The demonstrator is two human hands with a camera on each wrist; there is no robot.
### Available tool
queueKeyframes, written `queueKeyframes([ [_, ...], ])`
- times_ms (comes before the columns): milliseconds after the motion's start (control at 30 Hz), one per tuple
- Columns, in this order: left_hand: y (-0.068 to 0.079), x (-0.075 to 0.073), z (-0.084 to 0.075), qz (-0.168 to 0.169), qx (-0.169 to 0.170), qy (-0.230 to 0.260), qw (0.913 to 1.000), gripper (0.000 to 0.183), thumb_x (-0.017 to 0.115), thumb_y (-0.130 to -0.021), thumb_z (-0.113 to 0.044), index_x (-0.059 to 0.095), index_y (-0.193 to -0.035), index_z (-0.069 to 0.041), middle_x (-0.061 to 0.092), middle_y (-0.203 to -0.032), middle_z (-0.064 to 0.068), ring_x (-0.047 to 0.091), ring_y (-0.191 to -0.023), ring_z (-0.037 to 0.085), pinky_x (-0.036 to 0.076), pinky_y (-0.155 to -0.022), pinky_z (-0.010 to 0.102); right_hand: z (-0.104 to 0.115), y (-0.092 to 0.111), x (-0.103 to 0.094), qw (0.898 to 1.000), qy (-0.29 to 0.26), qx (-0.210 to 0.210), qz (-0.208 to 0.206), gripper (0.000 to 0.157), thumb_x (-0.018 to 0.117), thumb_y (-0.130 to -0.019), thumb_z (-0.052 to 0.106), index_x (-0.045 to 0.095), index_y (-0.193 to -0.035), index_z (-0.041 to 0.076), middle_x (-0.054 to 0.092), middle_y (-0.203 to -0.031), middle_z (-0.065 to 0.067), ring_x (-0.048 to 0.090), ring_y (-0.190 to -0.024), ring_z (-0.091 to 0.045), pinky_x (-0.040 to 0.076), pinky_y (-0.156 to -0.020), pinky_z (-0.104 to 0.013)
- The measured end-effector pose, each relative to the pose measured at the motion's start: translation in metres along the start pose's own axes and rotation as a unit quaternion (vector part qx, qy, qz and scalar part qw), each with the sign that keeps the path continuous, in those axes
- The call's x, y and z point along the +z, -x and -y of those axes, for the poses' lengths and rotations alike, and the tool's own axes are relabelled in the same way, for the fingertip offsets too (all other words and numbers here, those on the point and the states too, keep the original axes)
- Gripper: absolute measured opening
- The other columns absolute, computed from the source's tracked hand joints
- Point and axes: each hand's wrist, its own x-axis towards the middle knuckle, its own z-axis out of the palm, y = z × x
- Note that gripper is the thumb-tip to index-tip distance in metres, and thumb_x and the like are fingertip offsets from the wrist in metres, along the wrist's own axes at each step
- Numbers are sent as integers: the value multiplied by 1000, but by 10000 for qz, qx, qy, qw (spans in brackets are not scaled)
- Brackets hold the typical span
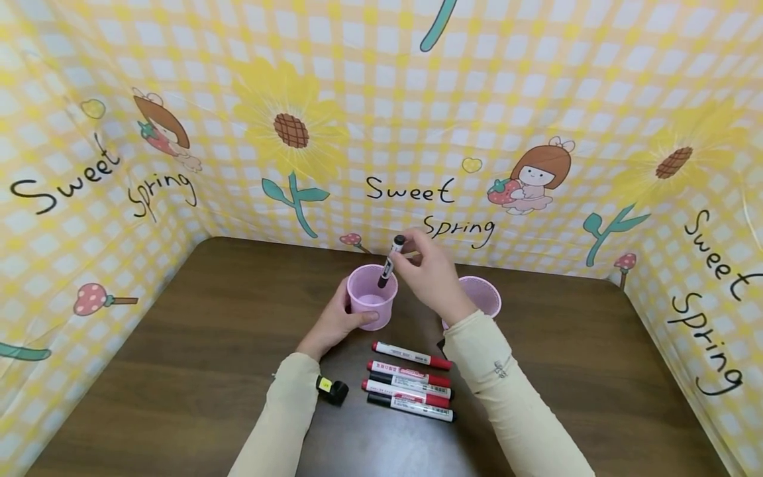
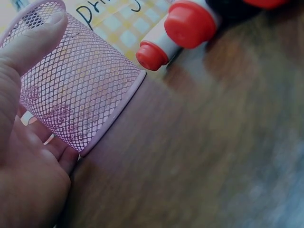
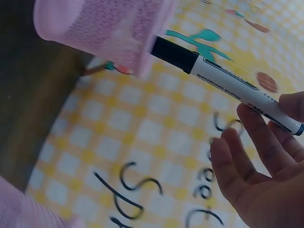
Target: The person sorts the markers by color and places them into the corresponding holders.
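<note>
My left hand (image 1: 341, 317) grips a pink mesh pen cup (image 1: 371, 311) that stands on the table, thumb across its near side. In the left wrist view the thumb lies over the upper part of the mesh cup (image 2: 80, 80). My right hand (image 1: 432, 275) pinches a black whiteboard marker (image 1: 389, 264) near its upper end. The marker slants down, its black cap over the cup's mouth. Seen from the right wrist, the whiteboard marker (image 3: 228, 85) has its cap right at the cup's rim (image 3: 147, 52).
A second pink mesh cup (image 1: 484, 296) stands behind my right forearm, partly hidden. Several red and black markers (image 1: 411, 399) lie side by side in front of the cups. A small black object with a yellow label (image 1: 332, 389) lies by my left sleeve. Patterned cloth walls (image 1: 381, 132) enclose the table.
</note>
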Motion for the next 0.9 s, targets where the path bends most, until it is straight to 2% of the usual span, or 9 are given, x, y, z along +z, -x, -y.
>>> queueKeyframes([
  [167,0,0,-1,-3,-7,39,10000,88,81,-81,-2,30,-154,-6,46,-146,20,44,-132,34,32,-111,48,-12,-7,23,9994,199,136,251,19,70,-95,17,63,-112,11,72,-98,-4,68,-95,-22,52,-86,-43],
  [267,1,0,-2,36,50,80,9999,88,81,-82,-2,30,-154,-6,45,-147,19,45,-131,33,33,-110,48,-19,-9,35,9987,302,131,390,20,71,-94,16,63,-111,9,72,-100,-7,67,-100,-27,51,-89,-44],
  [467,0,0,-2,116,63,24,9999,90,80,-83,0,27,-156,-6,41,-150,18,44,-132,33,35,-110,45,-26,-13,53,9970,562,59,528,26,74,-92,16,65,-114,6,72,-98,-8,64,-98,-27,50,-90,-43],
  [600,5,1,-18,163,10,29,9999,90,78,-83,2,25,-156,-1,39,-150,22,42,-134,38,33,-111,48,-27,-14,60,9958,717,28,575,21,75,-91,18,64,-107,9,69,-95,-4,59,-98,-26,48,-87,-44],
  [733,11,1,-37,199,-21,-149,9997,88,78,-85,-2,25,-154,2,39,-150,24,42,-133,38,35,-110,48,-27,-14,65,9955,676,71,664,20,74,-92,18,64,-106,10,69,-96,-4,58,-101,-27,47,-88,-44],
  [900,13,1,-42,181,-89,-215,9996,86,77,-85,0,26,-154,3,38,-151,25,41,-134,38,34,-110,50,-27,-15,71,9946,658,191,784,27,72,-94,20,64,-117,7,70,-101,-6,60,-104,-28,47,-91,-44],
])
